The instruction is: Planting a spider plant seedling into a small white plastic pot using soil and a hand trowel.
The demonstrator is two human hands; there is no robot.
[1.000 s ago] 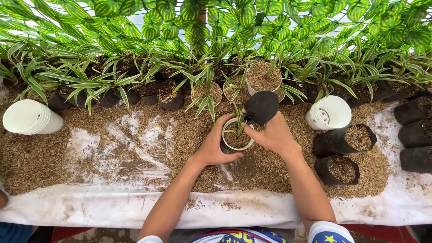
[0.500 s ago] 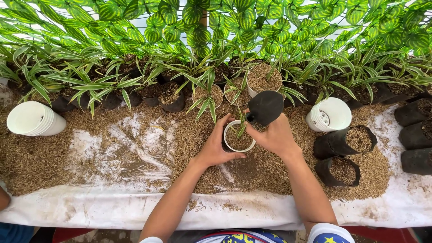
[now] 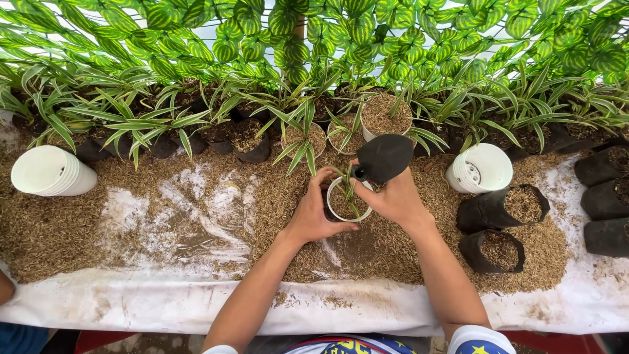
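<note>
Standing upright near the middle of the husk-strewn tabletop [image 3: 164,216], the small white plastic pot [image 3: 348,211] with its green seedling is cupped by the left hand [image 3: 313,213], while the right hand [image 3: 395,196], just beside it, grips the black trowel [image 3: 383,157], whose blade is angled toward the far edge.

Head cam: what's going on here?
A person's left hand grips a small white plastic pot holding husk mix and a green striped seedling. The right hand holds a black trowel just above the pot. Both rest on a husk-covered white sheet, with stacked white pots far left.
</note>
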